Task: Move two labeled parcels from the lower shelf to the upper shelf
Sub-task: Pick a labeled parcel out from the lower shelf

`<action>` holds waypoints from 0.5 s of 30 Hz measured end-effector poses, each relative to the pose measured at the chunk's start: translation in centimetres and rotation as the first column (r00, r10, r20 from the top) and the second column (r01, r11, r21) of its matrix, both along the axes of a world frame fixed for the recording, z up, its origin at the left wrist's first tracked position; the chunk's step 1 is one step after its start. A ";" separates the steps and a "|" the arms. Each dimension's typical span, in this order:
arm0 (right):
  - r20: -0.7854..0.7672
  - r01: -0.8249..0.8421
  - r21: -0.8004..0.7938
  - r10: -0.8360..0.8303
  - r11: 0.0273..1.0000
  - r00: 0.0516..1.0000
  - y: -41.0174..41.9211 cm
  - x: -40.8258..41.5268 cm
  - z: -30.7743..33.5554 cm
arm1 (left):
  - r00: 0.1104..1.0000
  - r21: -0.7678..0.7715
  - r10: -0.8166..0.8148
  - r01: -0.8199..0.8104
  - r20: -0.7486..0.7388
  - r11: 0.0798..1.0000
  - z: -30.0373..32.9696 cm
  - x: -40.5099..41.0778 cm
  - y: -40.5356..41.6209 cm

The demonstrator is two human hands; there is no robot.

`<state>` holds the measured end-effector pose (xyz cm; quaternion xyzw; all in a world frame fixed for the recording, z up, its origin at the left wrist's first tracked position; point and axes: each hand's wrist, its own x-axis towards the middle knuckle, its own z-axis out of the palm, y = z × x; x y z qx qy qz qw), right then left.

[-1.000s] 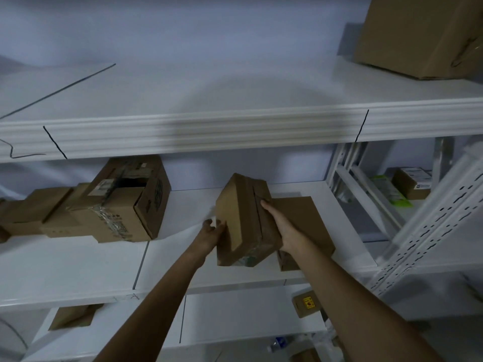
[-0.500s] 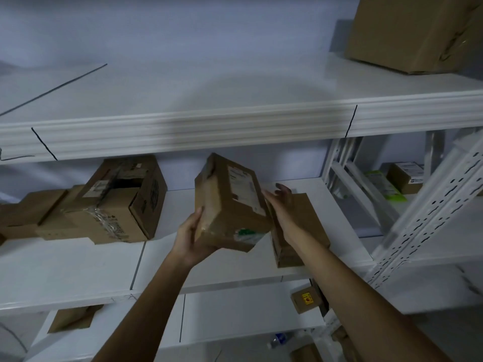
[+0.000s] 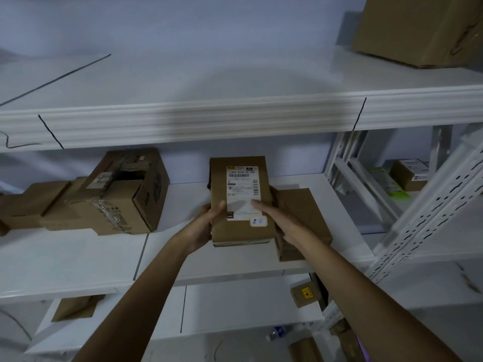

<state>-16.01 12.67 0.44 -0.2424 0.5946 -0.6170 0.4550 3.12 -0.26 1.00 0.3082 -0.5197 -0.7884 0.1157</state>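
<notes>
Cardboard front and centre — a brown parcel (image 3: pixel 241 202) is up in both hands, its white shipping label (image 3: pixel 243 192) turned square to the camera, with "B748" readable on it and a small handwritten sticker (image 3: pixel 258 221) at the lower right corner. The left hand (image 3: pixel 206 223) grips the parcel's left edge, thumb lying on the front face and the other fingers wrapped behind, out of sight. The right hand (image 3: pixel 281 218) clamps the right edge, thumb pressed across the bottom of the label, fingers curled round the back. The parcel is held off the board, in front of the lower shelf (image 3: pixel 104 257) and below the lip of the upper shelf (image 3: pixel 235 118).

Just behind the right hand, a second brown parcel (image 3: pixel 305 220) lies flat on the lower shelf, partly hidden by the wrist — whether it carries a label cannot be told. Off to the left on the same shelf sits a battered open carton (image 3: pixel 125 194) with torn tape, flatter boxes (image 3: pixel 28 202) beside it. Up top, the upper shelf carries one large carton (image 3: pixel 418 30) at the far right. Further right, through the perforated white uprights (image 3: pixel 428 218), a small labelled box (image 3: pixel 410 175) sits on a neighbouring rack.
</notes>
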 end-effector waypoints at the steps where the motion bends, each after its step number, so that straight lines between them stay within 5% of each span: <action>1: 0.005 0.008 -0.009 -0.008 1.000 1.000 -0.1 0.1 0.1 | 1.000 -0.033 0.010 -0.010 0.014 0.999 0.0 -0.1 0.3; 15: 0.007 0.012 0.046 -0.013 0.999 1.000 -0.1 -0.9 0.9 | 0.999 -0.047 0.046 -0.047 -0.024 0.998 0.0 -0.1 0.7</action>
